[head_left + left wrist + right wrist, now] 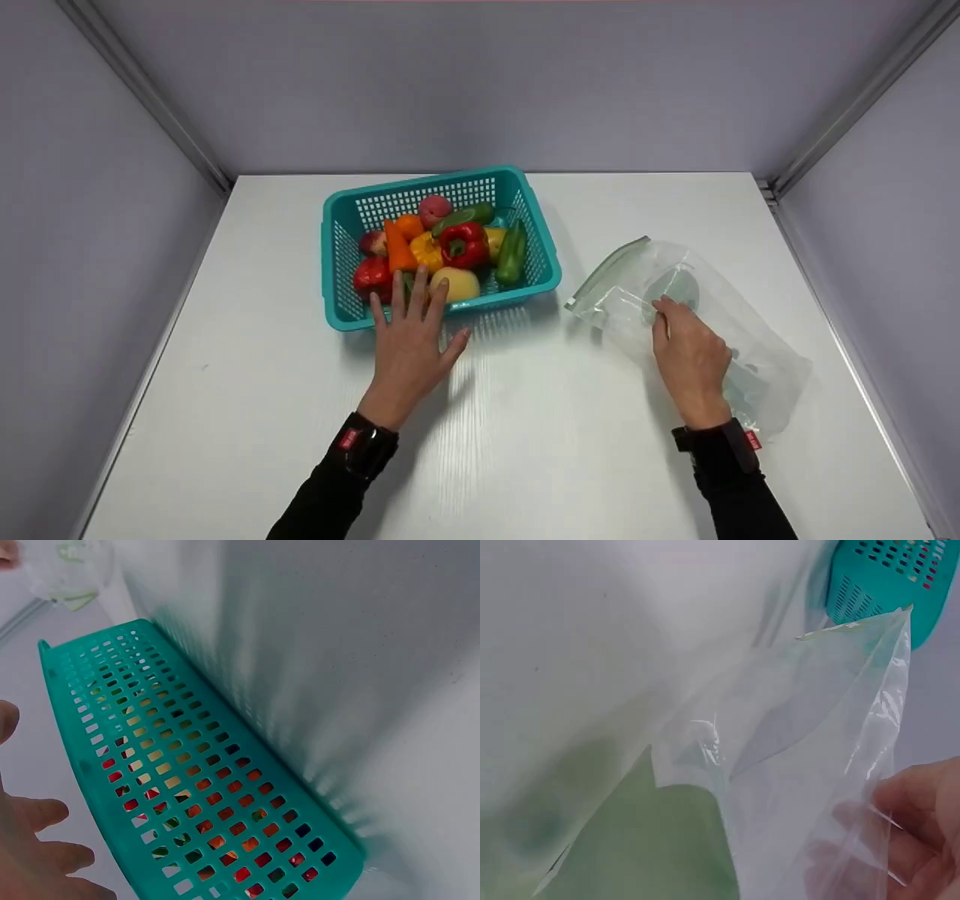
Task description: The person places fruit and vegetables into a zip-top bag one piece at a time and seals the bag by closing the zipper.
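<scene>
A teal plastic basket (442, 180) holds several fruits and vegetables, among them a red bell pepper (463, 246), a carrot (400, 247) and a cucumber (511, 253). Over its near rim my left hand (409, 351) is spread, fingers straight. In the left wrist view those fingers (52, 859) stand beside the perforated basket wall (172, 757); whether they touch it I cannot tell. My right hand (690, 356) pinches a clear zip bag (757, 337) printed with green shapes. The right wrist view shows the thin film (795, 765) between thumb and fingers.
The white table (525, 465) carries the basket left of centre and the bag to the right. Grey panels enclose it, with a back wall (480, 90) behind the basket and side walls (75, 225) at both edges.
</scene>
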The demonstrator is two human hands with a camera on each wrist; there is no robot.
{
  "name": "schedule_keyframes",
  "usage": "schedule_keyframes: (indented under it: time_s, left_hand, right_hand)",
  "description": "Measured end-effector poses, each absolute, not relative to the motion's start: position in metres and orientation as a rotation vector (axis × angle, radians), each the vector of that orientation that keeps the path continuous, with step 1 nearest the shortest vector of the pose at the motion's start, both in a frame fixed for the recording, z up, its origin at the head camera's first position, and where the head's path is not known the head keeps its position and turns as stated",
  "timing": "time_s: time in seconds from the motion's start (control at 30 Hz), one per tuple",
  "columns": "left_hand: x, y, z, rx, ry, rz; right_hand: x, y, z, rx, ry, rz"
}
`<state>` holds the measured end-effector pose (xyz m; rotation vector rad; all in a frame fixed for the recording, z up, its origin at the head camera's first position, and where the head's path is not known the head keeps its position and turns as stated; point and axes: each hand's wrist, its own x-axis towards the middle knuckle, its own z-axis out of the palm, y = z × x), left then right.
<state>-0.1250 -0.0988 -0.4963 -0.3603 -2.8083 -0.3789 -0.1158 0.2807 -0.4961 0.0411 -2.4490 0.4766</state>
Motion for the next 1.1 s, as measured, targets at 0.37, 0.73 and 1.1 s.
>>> schedule_keyframes:
  time_s: [0.37,0.73,1.1]
  left_hand:
    - [-0.126,-0.091,-0.488,-0.41,-2.723,-0.459]
    - [-0.135,-0.053,-0.452,-0.556,-2.617,-0.656]
    - [-0.147,-0.007,-0.417,-0.527,-2.664,-1.678]
  right_hand:
    - [-0.1,0.294,-0.463,-0.022,-2.237,0.705]
    - [-0.096,0.281,-0.451,0.149,-2.048,0.898]
    - [-0.099,0.263,-0.462,0.29,-1.929,0.889]
